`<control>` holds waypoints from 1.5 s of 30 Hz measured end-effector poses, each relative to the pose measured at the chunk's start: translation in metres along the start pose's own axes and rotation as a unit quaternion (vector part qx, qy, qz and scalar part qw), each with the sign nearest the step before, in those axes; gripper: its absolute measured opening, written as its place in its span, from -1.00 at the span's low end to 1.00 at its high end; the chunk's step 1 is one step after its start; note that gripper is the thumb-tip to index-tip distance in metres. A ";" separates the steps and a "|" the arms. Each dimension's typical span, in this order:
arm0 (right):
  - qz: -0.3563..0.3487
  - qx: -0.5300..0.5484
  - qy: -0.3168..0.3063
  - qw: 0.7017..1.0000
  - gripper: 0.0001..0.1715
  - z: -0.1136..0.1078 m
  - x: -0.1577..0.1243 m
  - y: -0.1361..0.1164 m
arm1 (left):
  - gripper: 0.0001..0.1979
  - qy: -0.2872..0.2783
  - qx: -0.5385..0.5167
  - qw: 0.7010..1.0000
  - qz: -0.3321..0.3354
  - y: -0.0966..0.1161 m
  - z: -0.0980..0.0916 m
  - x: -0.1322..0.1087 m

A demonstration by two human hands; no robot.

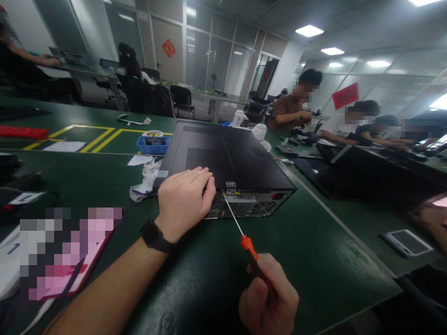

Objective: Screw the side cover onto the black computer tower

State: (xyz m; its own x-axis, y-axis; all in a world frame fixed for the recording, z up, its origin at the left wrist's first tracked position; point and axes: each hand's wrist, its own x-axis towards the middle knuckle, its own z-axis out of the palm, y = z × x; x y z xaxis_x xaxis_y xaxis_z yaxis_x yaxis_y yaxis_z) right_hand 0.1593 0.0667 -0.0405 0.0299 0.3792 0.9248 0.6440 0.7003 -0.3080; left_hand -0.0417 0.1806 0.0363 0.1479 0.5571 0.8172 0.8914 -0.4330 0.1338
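A black computer case (240, 149) lies on its side on the green table, its back panel with the fan grille facing me. My left hand (186, 195) rests on the case's near left edge, fingers together and lying flat over the perforated top. My right hand (270, 298) is wrapped round the handle of an orange and black screwdriver (247, 243). The screwdriver's thin shaft points away from me, and its tip meets the upper edge of the back panel, just right of my left hand. Any screw at the tip is too small to make out.
Left of the case are a crumpled white glove (145, 179) and a blue bin (153, 145). A pink-edged item (94, 251) lies near left. To the right are a dark flat panel (321, 179) and a grey-white device (407, 243). Several people sit at tables beyond.
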 end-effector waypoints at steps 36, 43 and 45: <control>-0.006 -0.019 0.000 1.000 -0.64 -0.002 -0.018 0.007 | -0.75 0.000 0.001 1.000 -0.002 -0.001 0.002 -0.001; -0.020 0.030 -0.006 0.999 -0.61 0.002 0.001 0.000 | -0.74 0.003 0.002 1.000 0.006 -0.001 0.001 -0.001; -0.021 0.007 0.007 1.000 -0.62 0.002 -0.005 0.002 | -0.74 0.004 0.001 1.000 0.005 -0.001 0.001 0.000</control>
State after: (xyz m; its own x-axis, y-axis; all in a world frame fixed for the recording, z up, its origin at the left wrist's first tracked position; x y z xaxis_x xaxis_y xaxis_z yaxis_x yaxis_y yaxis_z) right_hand 0.1589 0.0675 -0.0460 0.0142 0.3404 0.9402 0.6339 0.7241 -0.2718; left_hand -0.0418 0.1813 0.0356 0.1533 0.5478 0.8224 0.8910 -0.4365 0.1247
